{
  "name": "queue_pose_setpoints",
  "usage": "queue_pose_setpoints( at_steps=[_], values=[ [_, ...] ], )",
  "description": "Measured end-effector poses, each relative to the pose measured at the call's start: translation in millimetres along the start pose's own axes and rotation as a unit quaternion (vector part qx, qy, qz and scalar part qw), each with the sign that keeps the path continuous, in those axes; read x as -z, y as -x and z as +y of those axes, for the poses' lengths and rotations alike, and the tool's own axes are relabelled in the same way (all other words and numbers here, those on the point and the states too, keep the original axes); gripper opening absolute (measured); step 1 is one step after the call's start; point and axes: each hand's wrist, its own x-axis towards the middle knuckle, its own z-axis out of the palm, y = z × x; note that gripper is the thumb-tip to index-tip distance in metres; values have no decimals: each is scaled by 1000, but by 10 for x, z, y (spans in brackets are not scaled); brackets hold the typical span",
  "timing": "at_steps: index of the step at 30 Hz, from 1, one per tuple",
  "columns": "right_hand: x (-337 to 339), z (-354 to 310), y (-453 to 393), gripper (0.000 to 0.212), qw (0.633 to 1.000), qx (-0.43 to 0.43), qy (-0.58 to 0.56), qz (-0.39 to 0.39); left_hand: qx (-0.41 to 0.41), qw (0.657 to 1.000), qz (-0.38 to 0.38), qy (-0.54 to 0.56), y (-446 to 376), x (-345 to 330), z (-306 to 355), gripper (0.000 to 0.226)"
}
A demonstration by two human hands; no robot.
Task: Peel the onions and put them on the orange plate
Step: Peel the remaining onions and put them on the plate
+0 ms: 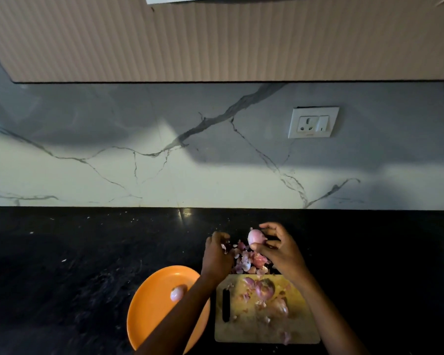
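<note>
Black stone worktop (62, 265), speckled, is seen running under a white marble-veined backsplash (164, 162). A white socket plate (313, 122) is mounted on the backsplash, upper right; a ribbed beige cabinet front (215, 39) hangs above it.

Right hand (280, 248) — raised over the worktop just beyond the cutting board; a peeled, pale pink onion (256, 239) is held at the tips of the curled fingers and thumb. Left hand (215, 254) — lowered beside it, fingers bent down into the pile of peels (249, 260); a few scraps of skin appear caught at the fingertips, though blur prevents a firm reading of whether they are pinched or merely touched.

Peels are heaped on the worktop between the two hands, touching the far edge of the wooden cutting board (241, 331). On the board, unpeeled onions (265, 289) with reddish skin are seen near its middle, with loose skin fragments scattered around them; an exact count cannot be made. A dark slot handle is cut near the board's left edge.

Orange plate (149, 319) is set on the worktop just left of the board, partly crossed by the left forearm. One peeled onion (177, 293) rests on it, toward the far right side of the plate.
</note>
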Motion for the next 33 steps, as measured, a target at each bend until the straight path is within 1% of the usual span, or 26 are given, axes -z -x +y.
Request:
queue_pose_setpoints(
  at_steps=[1,3,5,8,11,13,15,16,17,19,20,24,27,30,33],
  values=[
    [4,9,10,49,1000,3,16,4,3,1000,0,16,-9,5,-9,22],
    [11,25,28,45,999,9,27,17,18,998,-18,65,7,25,54,6],
    [21,20,36,41,999,15,28,25,45,991,-47,118,20,32,131,16],
    [29,-6,28,36,999,14,14,29,71,975,-111,181,20,18,225,33],
    [18,-23,8,31,999,13,20,37,76,959,-155,224,36,18,312,33],
    [6,-16,-5,27,999,4,29,38,68,957,-160,234,65,6,353,30],
    [9,5,-22,41,999,0,40,26,68,953,-158,247,78,-34,346,29],
    [7,15,-33,44,999,-4,46,19,72,953,-156,251,76,-50,327,28],
    [1,11,-39,40,999,-5,45,16,77,950,-152,262,90,-49,332,28],
    [-14,-20,-47,20,999,-14,20,23,84,944,-144,285,96,-34,329,28],
    [-24,-32,-51,13,999,-20,2,33,85,943,-143,288,87,-27,315,28],
    [-60,-83,-59,8,997,-19,-25,65,59,942,-154,293,101,-26,327,33],
    [-70,-59,-96,10,997,-24,-13,71,22,952,-141,269,122,-63,323,44],
    [-70,-58,-123,15,997,-38,-25,67,1,961,-137,241,101,-81,273,39],
    [-47,-122,-102,13,994,-71,-46,64,-13,964,-149,219,109,-49,242,46]
  ],
)
